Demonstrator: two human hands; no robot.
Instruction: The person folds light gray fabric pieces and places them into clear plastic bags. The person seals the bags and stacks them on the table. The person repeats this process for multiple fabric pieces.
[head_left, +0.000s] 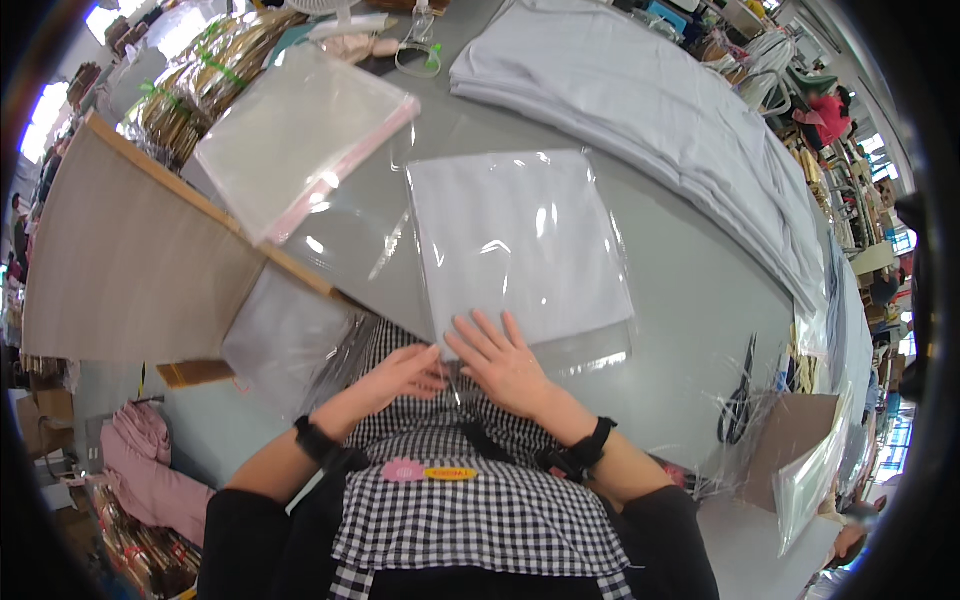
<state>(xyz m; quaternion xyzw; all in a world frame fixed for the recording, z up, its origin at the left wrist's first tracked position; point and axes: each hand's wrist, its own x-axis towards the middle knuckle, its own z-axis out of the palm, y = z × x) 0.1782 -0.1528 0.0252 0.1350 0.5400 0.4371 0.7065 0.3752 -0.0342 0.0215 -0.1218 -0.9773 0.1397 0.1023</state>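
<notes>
A folded pale grey cloth in a clear plastic bag (525, 240) lies on the grey table before me. My right hand (499, 364) rests flat near the bag's lower left corner, its fingers spread. At that same corner is my left hand (412, 375), thumb and index finger close to the bag's edge; whether they pinch the film cannot be told. Up and to the left lies a stack of clear plastic bags (300, 142) with a pinkish edge strip. Another folded pale cloth in plastic (289, 330) lies left of my left hand, partly under a wood-edged board (142, 255).
Layered pale grey fabric (637, 97) covers the table's far right side. Black-handled scissors (739, 405) lie at the right, near a cardboard piece (791, 442). Bundled packages (180, 97) and a fan (322, 6) stand at the far left. Pink fabric (150, 465) sits at lower left. People are in the background.
</notes>
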